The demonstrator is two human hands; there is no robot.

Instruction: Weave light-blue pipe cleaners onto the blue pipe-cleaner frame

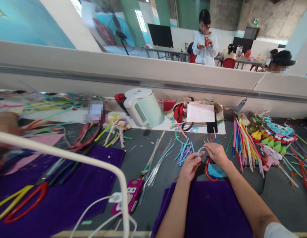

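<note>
A curved light blue pipe cleaner [200, 150] is pinched between my two hands. My left hand [191, 165] has its fingers closed on the lower end. Higher and to the right, my right hand [216, 153] grips the other end, with what look like small pointed tips showing beside the fingers. Short blue and purple pieces [185, 152] lie just left of my hands. Under my right wrist are red scissors handles [210, 172] and a blue item [217, 171]. Dark purple cloth [215, 205] lies below my forearms.
A white kettle [151, 107] and a bag [219, 112] stand along the back. Colourful pipe cleaners [245, 145] lie right, beside a glass jar [256, 123]. Left are large scissors [39, 198], a pink power strip [133, 195] and a white curved bar [94, 155]. People are beyond the partition.
</note>
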